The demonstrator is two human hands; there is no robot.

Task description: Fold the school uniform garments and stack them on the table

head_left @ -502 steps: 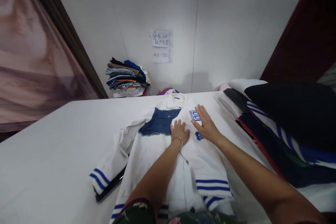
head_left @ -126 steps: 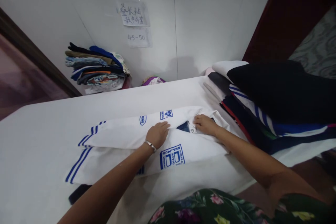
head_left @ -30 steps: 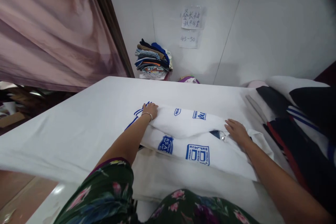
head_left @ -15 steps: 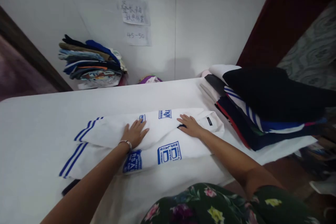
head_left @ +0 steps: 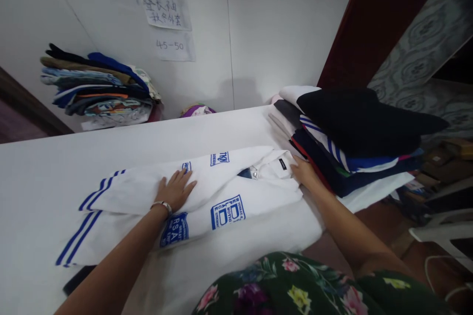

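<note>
A white long-sleeved shirt [head_left: 199,209] with blue printed patches and double blue cuff stripes lies on the white table [head_left: 22,177]. Its sleeves are laid over the body and point left. My left hand [head_left: 173,192] rests flat on the sleeves, fingers spread; a bracelet circles that wrist. At the collar end, my right hand [head_left: 303,171] has its fingers curled at the collar edge beside the dark neck label [head_left: 283,164], gripping the cloth. Part of those fingers is hidden. A dark item [head_left: 77,279] peeks out beneath the striped cuffs, mostly covered by my left forearm.
Folded clothes form a stack [head_left: 362,128] on the table's right, with a black garment on top. Another clothes pile [head_left: 99,86] stands beyond the back edge at left, near a purple-and-white bundle [head_left: 198,110]. Handwritten papers [head_left: 170,29] hang on the wall. A white chair [head_left: 439,236] is at right.
My right hand has moved right from the shirt's neck opening to the collar edge, uncovering the neck opening. The left hand stays flat on the sleeves. The view has turned slightly right.
</note>
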